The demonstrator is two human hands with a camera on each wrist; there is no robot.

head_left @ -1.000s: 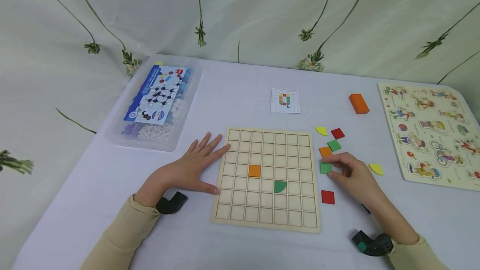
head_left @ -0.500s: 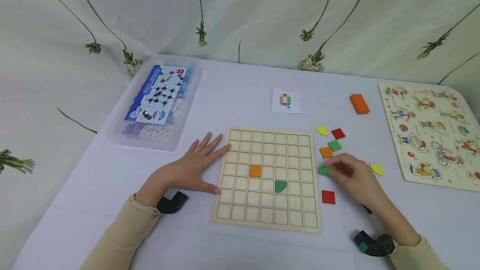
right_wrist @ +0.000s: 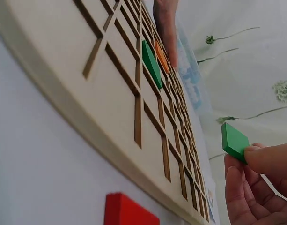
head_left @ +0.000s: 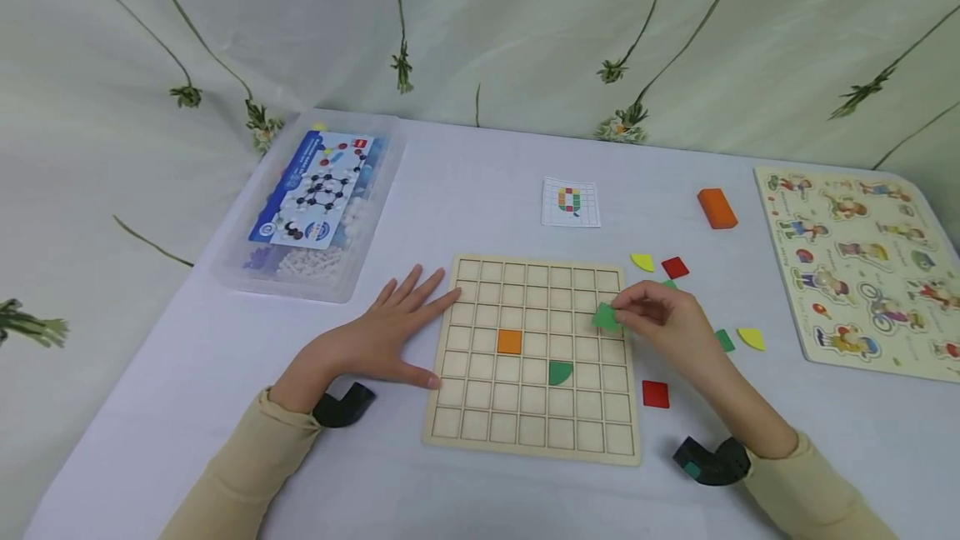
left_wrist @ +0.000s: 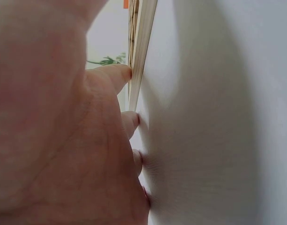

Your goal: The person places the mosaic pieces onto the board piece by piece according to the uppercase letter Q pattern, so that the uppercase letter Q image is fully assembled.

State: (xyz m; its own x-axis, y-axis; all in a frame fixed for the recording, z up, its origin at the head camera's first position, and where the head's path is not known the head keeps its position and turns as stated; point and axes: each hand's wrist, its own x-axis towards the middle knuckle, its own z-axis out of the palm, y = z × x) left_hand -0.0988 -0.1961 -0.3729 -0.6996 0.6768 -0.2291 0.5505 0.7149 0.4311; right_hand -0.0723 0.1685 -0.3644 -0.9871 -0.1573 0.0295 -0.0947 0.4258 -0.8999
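My right hand (head_left: 663, 319) pinches a green square tile (head_left: 606, 317) between thumb and fingers above the right edge of a wooden grid board (head_left: 532, 432). In the right wrist view the tile (right_wrist: 235, 142) is tilted and lifted off the board. On the board lie an orange square tile (head_left: 510, 342) and a green quarter-round tile (head_left: 560, 372). My left hand (head_left: 382, 340) lies with fingers spread at the board's left side, thumb and one fingertip touching its edge. The left wrist view shows its palm (left_wrist: 63, 140) close up, beside the board's rim (left_wrist: 144, 42).
Right of the board lie red (head_left: 656, 394), green (head_left: 724, 340) and yellow (head_left: 752, 338) tiles, with several more behind. A pattern card (head_left: 572, 220), an orange block (head_left: 717, 208) and a picture puzzle board (head_left: 795, 298) are farther back. A clear plastic case (head_left: 341, 282) stands back left.
My right hand has picked the green square tile up off the table and carried it left and away from me, over the board's right edge. The left hand has stayed still.
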